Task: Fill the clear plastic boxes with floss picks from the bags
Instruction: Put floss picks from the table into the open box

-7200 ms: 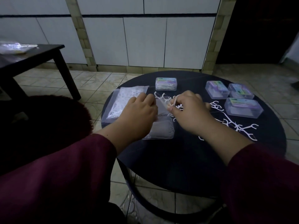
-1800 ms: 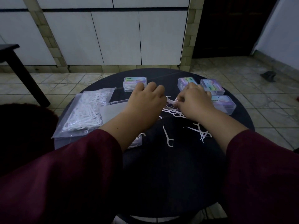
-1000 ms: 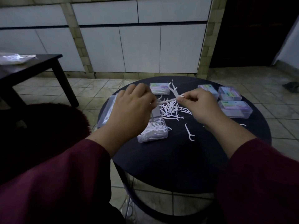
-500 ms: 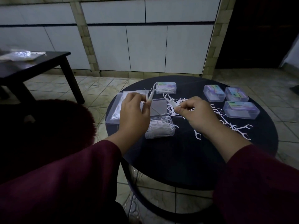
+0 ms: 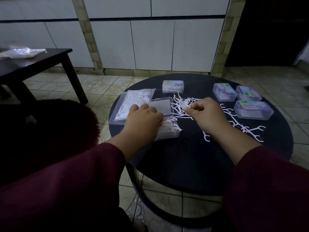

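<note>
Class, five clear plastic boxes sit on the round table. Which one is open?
The open box under the left hand, beside the bag: its lid is swung back, while the four labelled boxes farther away are closed.

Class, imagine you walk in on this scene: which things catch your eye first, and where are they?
White floss picks lie scattered across the dark round table. At its middle the right hand pinches a few picks, while the left hand rests on an open clear box. Four closed boxes sit along the far edge.

Bare counter lies open at six o'clock; closed boxes crowd two o'clock, loose floss picks scatter at three, the bag blocks ten.
</note>
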